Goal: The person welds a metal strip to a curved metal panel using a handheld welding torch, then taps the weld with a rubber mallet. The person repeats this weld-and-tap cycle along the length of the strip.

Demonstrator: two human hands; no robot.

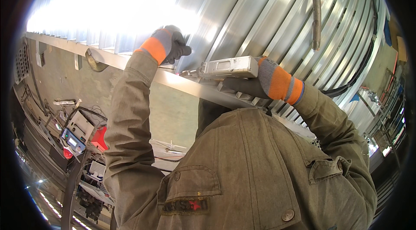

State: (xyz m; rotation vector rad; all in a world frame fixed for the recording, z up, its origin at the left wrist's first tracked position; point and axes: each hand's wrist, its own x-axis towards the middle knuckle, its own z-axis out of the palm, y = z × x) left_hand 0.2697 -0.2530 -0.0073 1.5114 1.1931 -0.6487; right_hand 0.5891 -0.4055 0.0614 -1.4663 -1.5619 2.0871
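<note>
Your left hand [171, 44] is curled shut in its grey glove, pressed on the shiny ribbed metal wall [242, 9] just above the long metal rail [130, 63]. Your right hand [260, 80] wraps around a silver tool [225, 67] lying along that rail. The tool's long side runs left to right, its tip pointing at your left hand. An orange-headed hammer [316, 4] hangs higher up the wall. Grey boxes [78, 132] sit far below the rail.
</note>
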